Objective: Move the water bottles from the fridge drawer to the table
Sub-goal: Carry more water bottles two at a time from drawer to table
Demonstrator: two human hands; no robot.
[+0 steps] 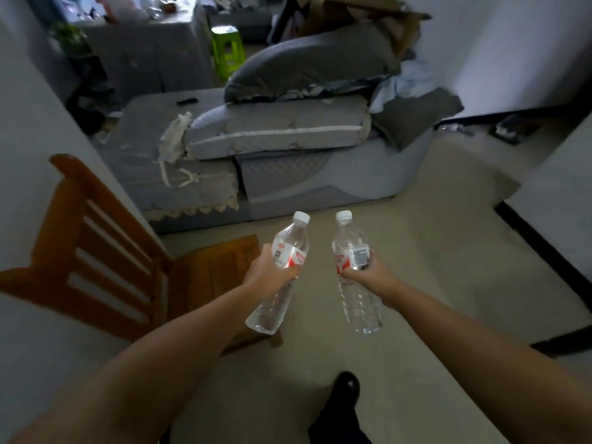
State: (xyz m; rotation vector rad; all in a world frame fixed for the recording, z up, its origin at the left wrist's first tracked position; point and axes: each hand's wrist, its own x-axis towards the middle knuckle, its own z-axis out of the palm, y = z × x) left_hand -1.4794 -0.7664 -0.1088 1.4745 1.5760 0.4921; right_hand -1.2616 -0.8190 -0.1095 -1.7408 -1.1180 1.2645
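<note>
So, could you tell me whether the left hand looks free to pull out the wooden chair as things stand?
Probably not: the left hand already grips a water bottle around its label. The wooden chair stands close beside it, but that bottle would have to go down first.

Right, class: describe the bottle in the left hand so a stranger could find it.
Start at the wooden chair by the wall. Just right of its seat, the left hand grips a clear water bottle. Unlike the right-hand bottle, it leans right.

Dim, soft-focus room, wide-angle bending at edges
</note>
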